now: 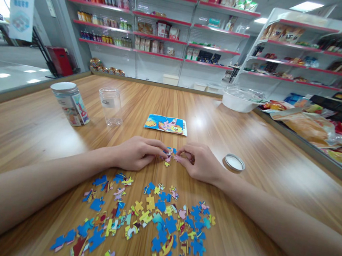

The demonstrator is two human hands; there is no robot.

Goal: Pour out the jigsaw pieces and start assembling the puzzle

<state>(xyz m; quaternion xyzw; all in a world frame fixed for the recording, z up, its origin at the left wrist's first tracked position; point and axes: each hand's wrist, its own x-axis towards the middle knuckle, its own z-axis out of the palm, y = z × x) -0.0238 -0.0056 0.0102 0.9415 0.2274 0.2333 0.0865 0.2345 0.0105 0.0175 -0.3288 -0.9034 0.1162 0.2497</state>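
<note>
A small joined cluster of jigsaw puzzle pieces (168, 158), pink, blue and yellow, lies flat on the wooden table (136, 102) between my hands. My left hand (138, 153) grips the cluster's left edge, its fingertips partly covering it. From the other side, my right hand (199, 162) has thumb and forefinger pinched on a puzzle piece at the cluster's right edge; that piece is mostly hidden. Closer to me, many loose puzzle pieces (170, 224) are spread out, mostly blue and yellow. Just beyond my hands lies a cartoon picture card (167, 124).
At left stand a printed canister (74, 106) and a clear plastic jar (111, 109). A round lid (234, 162) lies right of my right hand. Farther back are a white bowl (240, 101), packaged snacks (309, 128) along the right edge, and stocked shelves (161, 16).
</note>
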